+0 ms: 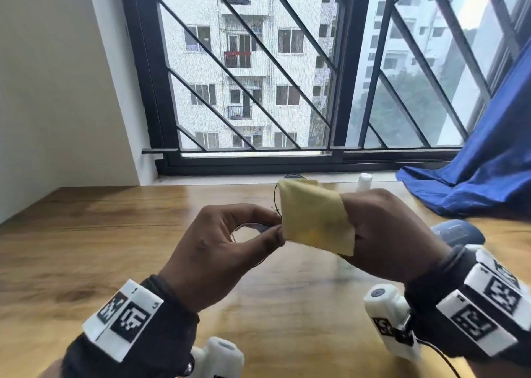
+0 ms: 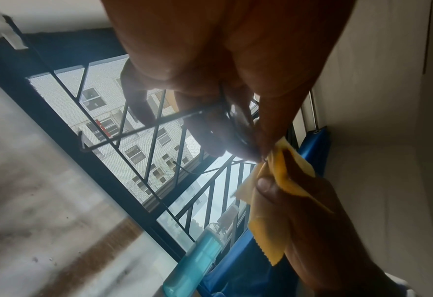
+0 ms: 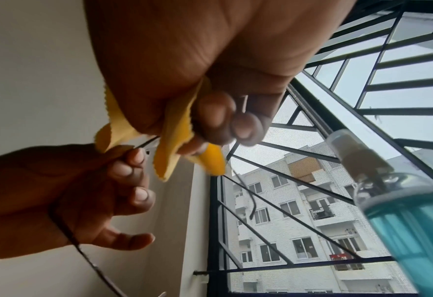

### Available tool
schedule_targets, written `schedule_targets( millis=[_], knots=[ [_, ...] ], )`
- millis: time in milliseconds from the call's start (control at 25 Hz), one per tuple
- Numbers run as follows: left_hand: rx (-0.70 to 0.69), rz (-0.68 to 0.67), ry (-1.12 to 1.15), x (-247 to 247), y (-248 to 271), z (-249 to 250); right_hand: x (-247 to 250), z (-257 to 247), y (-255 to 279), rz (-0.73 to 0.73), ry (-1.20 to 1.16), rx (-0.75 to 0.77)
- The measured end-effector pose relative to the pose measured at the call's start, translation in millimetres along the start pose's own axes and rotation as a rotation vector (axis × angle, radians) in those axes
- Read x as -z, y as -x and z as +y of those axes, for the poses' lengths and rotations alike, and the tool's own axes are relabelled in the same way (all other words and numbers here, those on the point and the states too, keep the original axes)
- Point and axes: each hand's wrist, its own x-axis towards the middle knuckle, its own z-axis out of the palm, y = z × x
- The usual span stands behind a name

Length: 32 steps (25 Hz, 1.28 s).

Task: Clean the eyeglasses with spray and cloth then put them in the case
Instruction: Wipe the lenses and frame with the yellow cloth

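A wooden desk (image 1: 86, 262) runs to a barred window (image 1: 258, 75), with blue fabric (image 1: 474, 182) heaped at its right end. Above the desk, the left hand (image 1: 218, 251) has its grip closed on the eyeglasses (image 1: 250, 229), pinching the frame. The right hand (image 1: 385, 234) grips a yellow cloth (image 1: 313, 219) folded over one lens. Beyond stand the spray bottle (image 1: 364, 182) and a dark case (image 1: 457, 234).

1. We are viewing a wooden table (image 1: 115, 234), its top glossy and reflecting daylight.
2. We are facing a black-framed window (image 1: 342, 70) with diagonal bars, showing white apartment blocks.
3. We are noting a white wall (image 1: 51, 90) left, a blue curtain (image 1: 474, 176) right.
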Motion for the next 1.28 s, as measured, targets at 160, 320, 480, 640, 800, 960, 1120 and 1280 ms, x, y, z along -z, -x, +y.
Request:
schedule_targets(
  millis=[160,320,480,640,800,960,1120,1280],
  knots=[
    [-0.008,-0.019,-0.007,-1,0,1,1,2,1,0.024,-0.048,0.005],
    [-0.013,-0.047,-0.015,-2,1,1,-2,0,3,-0.003,-0.046,0.026],
    [0.008,-0.011,-0.010,-1,0,2,2,7,2,0.142,-0.004,-0.054],
    [-0.028,-0.041,-0.019,-2,2,3,-5,3,5,0.018,-0.024,0.042],
    [-0.017,0.002,-0.028,0,-1,1,-2,6,2,0.157,-0.003,-0.050],
    [-0.036,-0.023,-0.045,-1,1,3,0,6,5,0.084,-0.035,0.033],
    [-0.025,-0.015,-0.031,-2,1,3,-4,8,3,0.131,0.041,-0.029],
    [0.023,0.021,0.019,1,0,2,0,12,5,0.090,-0.010,0.033]
  ],
)
